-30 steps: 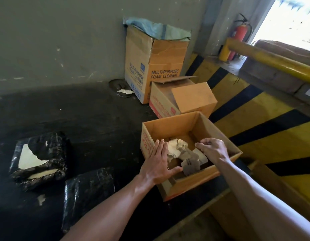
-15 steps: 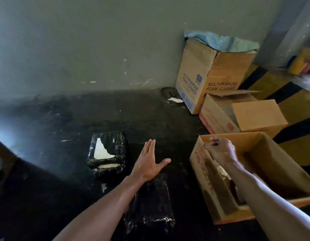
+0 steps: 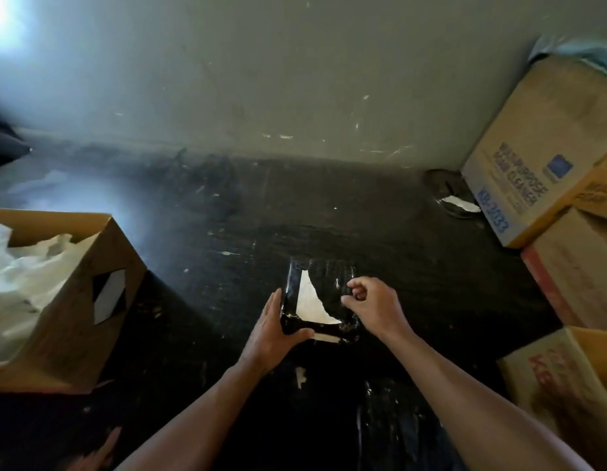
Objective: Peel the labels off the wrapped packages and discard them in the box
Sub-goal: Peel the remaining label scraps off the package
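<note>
Black-wrapped, the package [image 3: 320, 297] lies on the floor at lower centre, braced at its left edge by the left hand [image 3: 273, 329] with fingers open, while the right hand [image 3: 371, 305], fingers loosely curled and empty, should pinch the label [image 3: 312, 305] at its torn edge and peel slowly.

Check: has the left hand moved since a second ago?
Yes. The left hand left the discard box and now braces the left edge of the black package on the floor.

Both hands [image 3: 275, 329] [image 3: 373, 305] forward, fingers curled
</note>
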Available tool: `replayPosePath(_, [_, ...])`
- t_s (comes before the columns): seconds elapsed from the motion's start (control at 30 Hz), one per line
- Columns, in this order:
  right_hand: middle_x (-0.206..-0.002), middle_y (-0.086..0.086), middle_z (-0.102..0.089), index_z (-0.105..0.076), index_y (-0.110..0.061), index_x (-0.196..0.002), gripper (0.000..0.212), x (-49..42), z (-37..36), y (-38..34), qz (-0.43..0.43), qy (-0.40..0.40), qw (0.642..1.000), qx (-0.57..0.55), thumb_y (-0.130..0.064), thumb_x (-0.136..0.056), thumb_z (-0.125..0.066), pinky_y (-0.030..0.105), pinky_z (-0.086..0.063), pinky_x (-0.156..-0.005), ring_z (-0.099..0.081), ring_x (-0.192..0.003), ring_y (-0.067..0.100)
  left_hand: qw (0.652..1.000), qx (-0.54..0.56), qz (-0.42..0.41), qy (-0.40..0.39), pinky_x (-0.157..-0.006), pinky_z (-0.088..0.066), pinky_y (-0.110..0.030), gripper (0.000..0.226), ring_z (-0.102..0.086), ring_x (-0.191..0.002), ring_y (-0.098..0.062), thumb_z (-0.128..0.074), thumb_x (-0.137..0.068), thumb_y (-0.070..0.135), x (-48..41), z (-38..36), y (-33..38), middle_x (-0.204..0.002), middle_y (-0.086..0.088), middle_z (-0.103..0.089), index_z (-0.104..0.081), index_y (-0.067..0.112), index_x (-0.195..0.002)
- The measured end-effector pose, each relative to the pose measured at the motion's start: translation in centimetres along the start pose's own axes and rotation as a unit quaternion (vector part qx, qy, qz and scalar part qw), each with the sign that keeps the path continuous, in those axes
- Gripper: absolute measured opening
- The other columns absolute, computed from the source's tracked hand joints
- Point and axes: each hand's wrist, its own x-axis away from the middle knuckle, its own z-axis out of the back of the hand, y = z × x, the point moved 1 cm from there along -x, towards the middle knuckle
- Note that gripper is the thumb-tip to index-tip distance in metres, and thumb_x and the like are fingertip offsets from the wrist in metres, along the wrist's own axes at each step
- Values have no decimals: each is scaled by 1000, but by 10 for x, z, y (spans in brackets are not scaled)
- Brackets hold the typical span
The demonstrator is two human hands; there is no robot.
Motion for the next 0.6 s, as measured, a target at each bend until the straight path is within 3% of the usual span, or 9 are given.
replayPosePath(0.13, [-105, -5, -65, -70, -17, -123, 40, -27, -31, -20, 48, -49, 997, 23, -29, -86, -75, 22, -48, -86, -62, -97, 7, 999, 22, -8, -44, -108, -35, -22, 121, -40, -138, -8, -86, -72, 40, -11, -6, -12, -158, 4, -37, -4, 27, -160])
replayPosePath(0.23, [-114, 0, -63, -65, -17, -132, 43, -46, -47, -31, 77, -64, 993, 61, -31, -92, -68, 26, -46, -90, -61, -106, 13, 998, 45, 2, -44, -89, -35, -4, 115, -48, -123, 1, -84, -76, 32, -14, -9, -18, -148, 6, -50, -4, 33, -159])
replayPosePath(0.3, [-117, 1, -59, -61, -16, -137, 44, -56, -54, -36, 82, -75, 990, 84, -31, -95, -63, 29, -44, -93, -56, -112, 16, 998, 58, 1, -32, -86, -38, -3, 108, -54, -116, 0, -81, -81, 30, -15, -11, -20, -141, 5, -56, -6, 36, -158])
replayPosePath(0.47, [-113, 1, -60, -65, -14, -133, 41, -66, -64, -43, 87, -70, 989, 95, -28, -95, -64, 26, -42, -87, -57, -107, 15, 997, 69, -25, -16, -93, -39, -5, 100, -50, -131, -11, -76, -86, 16, -16, -13, -24, -151, 4, -47, -9, 39, -156])
replayPosePath(0.53, [-107, -1, -62, -71, -17, -126, 35, -68, -62, -44, 87, -74, 989, 89, -27, -93, -67, 25, -42, -84, -59, -101, 13, 997, 66, -36, -18, -107, -38, -16, 100, -39, -141, -9, -78, -85, 20, -19, -12, -25, -159, 8, -34, -9, 37, -156])
replayPosePath(0.6, [-103, -3, -65, -77, -19, -115, 27, -70, -61, -43, 90, -82, 989, 87, -27, -91, -69, 29, -47, -85, -61, -99, 13, 996, 66, -47, -24, -118, -25, -20, 101, -23, -148, -3, -79, -84, 22, -23, -10, -28, -163, 9, -24, -10, 34, -156])
